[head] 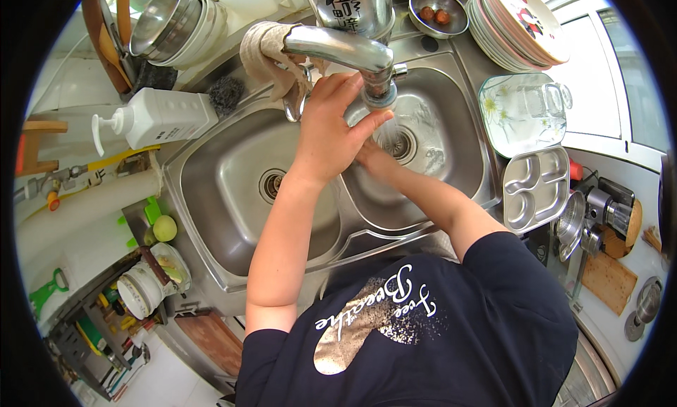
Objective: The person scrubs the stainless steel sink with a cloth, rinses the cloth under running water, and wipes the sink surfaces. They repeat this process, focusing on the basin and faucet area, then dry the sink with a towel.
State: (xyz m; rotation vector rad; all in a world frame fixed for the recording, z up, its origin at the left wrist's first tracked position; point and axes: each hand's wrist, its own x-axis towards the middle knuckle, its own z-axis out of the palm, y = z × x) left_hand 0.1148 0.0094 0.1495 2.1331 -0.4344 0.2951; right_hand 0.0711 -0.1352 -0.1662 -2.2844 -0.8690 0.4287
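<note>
My left hand (330,126) is raised beside the mouth of the metal faucet (338,44), palm turned away from me. Its thumb stands apart from the fingers, and I see nothing held in it. Water (390,132) runs from the spout into the right basin (447,179) of a stainless steel double sink. Lower, above the right basin, my right hand (365,152) is mostly hidden behind the left one; whether it holds anything does not show. A beige cloth (267,47) is draped over the faucet, next to its lever (293,105).
Left of the left basin (211,195) lie a white pump bottle (169,118) and a dark scouring pad (226,95). Stacked plates (515,26), a small metal bowl (438,13), a glass tray (521,111) and a compartment tray (535,190) line the right and far rim.
</note>
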